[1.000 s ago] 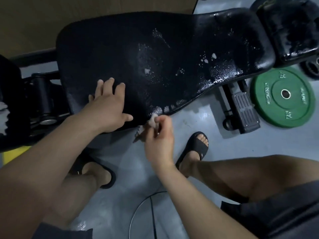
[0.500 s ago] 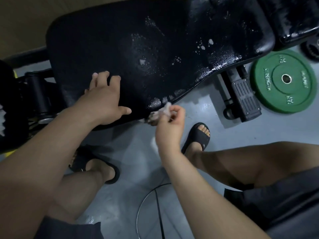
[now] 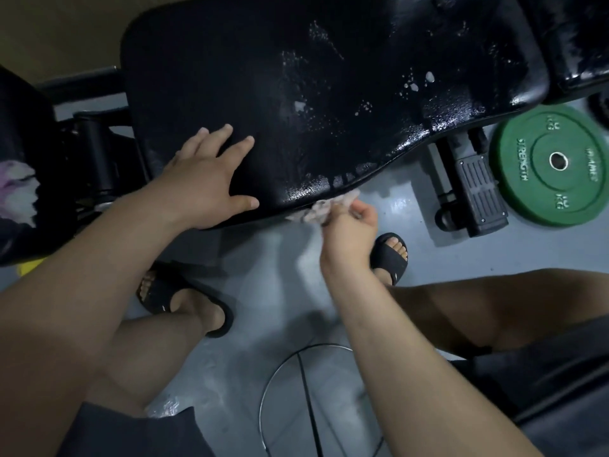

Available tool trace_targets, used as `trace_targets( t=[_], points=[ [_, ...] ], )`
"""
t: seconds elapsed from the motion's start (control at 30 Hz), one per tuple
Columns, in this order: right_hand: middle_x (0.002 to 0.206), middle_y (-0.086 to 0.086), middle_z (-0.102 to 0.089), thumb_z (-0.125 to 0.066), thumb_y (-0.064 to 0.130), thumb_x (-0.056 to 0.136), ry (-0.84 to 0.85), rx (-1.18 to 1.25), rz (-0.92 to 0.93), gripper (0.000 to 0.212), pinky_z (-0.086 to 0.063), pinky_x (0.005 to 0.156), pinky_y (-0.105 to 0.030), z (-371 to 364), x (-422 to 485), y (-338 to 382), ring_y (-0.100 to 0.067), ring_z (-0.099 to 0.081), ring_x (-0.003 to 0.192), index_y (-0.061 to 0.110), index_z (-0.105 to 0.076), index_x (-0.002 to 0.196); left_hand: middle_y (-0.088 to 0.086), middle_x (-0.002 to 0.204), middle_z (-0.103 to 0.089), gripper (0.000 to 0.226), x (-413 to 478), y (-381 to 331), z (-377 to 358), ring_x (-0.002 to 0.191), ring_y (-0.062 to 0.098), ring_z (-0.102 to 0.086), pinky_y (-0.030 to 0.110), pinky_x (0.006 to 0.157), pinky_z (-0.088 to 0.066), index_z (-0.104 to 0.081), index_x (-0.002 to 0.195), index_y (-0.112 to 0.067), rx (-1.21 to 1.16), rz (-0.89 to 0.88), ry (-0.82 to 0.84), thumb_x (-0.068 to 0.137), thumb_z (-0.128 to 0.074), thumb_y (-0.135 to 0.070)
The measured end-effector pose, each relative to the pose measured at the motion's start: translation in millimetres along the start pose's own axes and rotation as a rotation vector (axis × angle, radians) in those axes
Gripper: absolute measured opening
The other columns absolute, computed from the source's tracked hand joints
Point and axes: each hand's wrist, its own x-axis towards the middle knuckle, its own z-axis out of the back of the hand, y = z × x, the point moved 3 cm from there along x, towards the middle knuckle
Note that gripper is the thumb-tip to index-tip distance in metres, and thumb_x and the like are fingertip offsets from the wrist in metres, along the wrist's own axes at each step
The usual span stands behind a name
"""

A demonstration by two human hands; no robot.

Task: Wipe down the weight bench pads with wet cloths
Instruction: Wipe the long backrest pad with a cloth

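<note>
Your left hand [image 3: 206,183] braces the bench pad [image 3: 296,94], fingers spread; your right hand [image 3: 351,225] pinches the wet cloth [image 3: 324,209] against the pad's edge. Next, wipe along that edge.

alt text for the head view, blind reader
A person's right hand presses a crumpled pale cloth against the edge of a wet black weight bench pad, left hand flat on top. A round green weight plate lies on the floor.

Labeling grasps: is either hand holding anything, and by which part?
The right hand grips a crumpled pale cloth by one bunched end, at the edge of the bench pad. The left hand holds nothing; it rests flat on the pad.
</note>
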Motion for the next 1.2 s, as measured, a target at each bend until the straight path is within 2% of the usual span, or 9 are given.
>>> trace_targets(
  t=[0.13, 0.27, 0.53, 0.63, 0.7, 0.87, 1.0, 1.13, 1.2],
  points=[
    [0.070, -0.003, -0.062, -0.049, -0.002, 0.102, 0.004, 0.101, -0.032, 0.018, -0.051, 0.060, -0.023, -10.5, -9.6, -1.9, -0.007, -0.059, 0.053, 0.015, -0.045, 0.097, -0.013, 0.169, 0.011, 0.095, -6.8, 10.2, 0.9, 0.156, 0.019, 0.012, 0.051, 0.126, -0.012, -0.006, 0.159, -0.047, -0.004, 0.001, -0.002, 0.089, -0.070, -0.053],
    [0.083, -0.012, -0.060, -0.059, 0.003, 0.093, 0.174, 0.063, -0.216, 0.017, -0.053, 0.076, -0.041, -34.9, -54.9, -44.1, -0.021, -0.059, 0.071, 0.014, -0.047, 0.098, -0.014, 0.169, 0.009, 0.092, -13.6, 19.4, 2.0, 0.155, 0.018, 0.012, 0.050, 0.126, -0.012, -0.010, 0.159, -0.048, -0.029, -0.003, -0.019, 0.090, -0.071, -0.051],
    [0.075, -0.007, -0.056, -0.047, -0.013, 0.097, 0.068, 0.172, -0.204, 0.025, -0.047, 0.062, -0.024, -29.6, -53.9, -19.9, -0.012, -0.055, 0.062, 0.012, -0.045, 0.097, -0.010, 0.169, 0.009, 0.089, -40.4, 53.3, -0.9, 0.155, 0.020, 0.010, 0.043, 0.125, -0.012, -0.011, 0.160, -0.045, -0.072, 0.061, -0.012, 0.094, -0.070, -0.040],
    [0.073, -0.011, -0.059, -0.043, -0.020, 0.092, 0.228, 0.210, -0.355, 0.028, -0.055, 0.058, -0.026, -63.5, -94.4, -49.4, -0.017, -0.063, 0.061, 0.004, -0.049, 0.105, -0.012, 0.169, 0.009, 0.087, -51.4, 64.8, -3.2, 0.156, 0.020, 0.008, 0.044, 0.125, -0.014, -0.010, 0.160, -0.047, -0.088, 0.084, -0.012, 0.095, -0.067, -0.042],
    [0.073, -0.013, -0.063, -0.042, -0.020, 0.094, 0.308, 0.174, -0.416, 0.023, -0.059, 0.058, -0.025, -68.6, -109.1, -56.7, -0.019, -0.065, 0.065, -0.002, -0.057, 0.090, -0.010, 0.170, 0.008, 0.085, -55.8, 71.3, -4.1, 0.156, 0.024, 0.004, 0.044, 0.125, -0.014, -0.011, 0.160, -0.046, -0.097, 0.085, -0.019, 0.094, -0.066, -0.046],
    [0.105, -0.023, -0.068, -0.047, -0.012, 0.096, 0.209, 0.143, -0.305, 0.011, -0.058, 0.090, -0.041, -39.3, -88.5, -36.3, -0.030, -0.069, 0.098, -0.016, -0.057, 0.100, -0.004, 0.171, 0.004, 0.082, -61.6, 80.8, -4.2, 0.155, 0.031, -0.010, 0.043, 0.123, -0.022, -0.015, 0.161, -0.039, -0.096, 0.062, -0.022, 0.096, -0.064, -0.043],
    [0.079, -0.012, -0.058, -0.042, -0.019, 0.096, 0.206, 0.127, -0.304, 0.028, -0.052, 0.057, -0.023, -68.3, -113.7, -54.7, -0.019, -0.059, 0.070, 0.002, -0.055, 0.084, -0.013, 0.169, 0.014, 0.083, -66.4, 89.8, -12.1, 0.155, 0.028, -0.014, 0.047, 0.122, -0.027, -0.008, 0.160, -0.045, -0.106, 0.065, -0.003, 0.098, -0.063, -0.039],
    [0.079, -0.016, -0.065, -0.041, -0.021, 0.093, 0.274, -0.099, -0.235, 0.027, -0.058, 0.055, -0.026, -68.7, -123.7, -54.9, -0.022, -0.066, 0.069, -0.004, -0.060, 0.085, -0.012, 0.169, 0.015, 0.081, -66.0, 94.2, -12.2, 0.156, 0.027, -0.014, 0.050, 0.121, -0.029, -0.008, 0.160, -0.044, -0.089, 0.057, -0.011, 0.099, -0.060, -0.036],
    [0.086, -0.016, -0.062, -0.045, -0.017, 0.094, 0.163, 0.068, -0.331, 0.023, -0.053, 0.055, -0.022, -57.6, -99.3, -45.7, -0.020, -0.065, 0.069, -0.002, -0.061, 0.089, -0.008, 0.170, 0.010, 0.077, -64.2, 92.2, -10.5, 0.155, 0.029, -0.016, 0.047, 0.120, -0.032, -0.013, 0.161, -0.041, -0.109, 0.046, -0.017, 0.100, -0.060, -0.035]
  ],
)
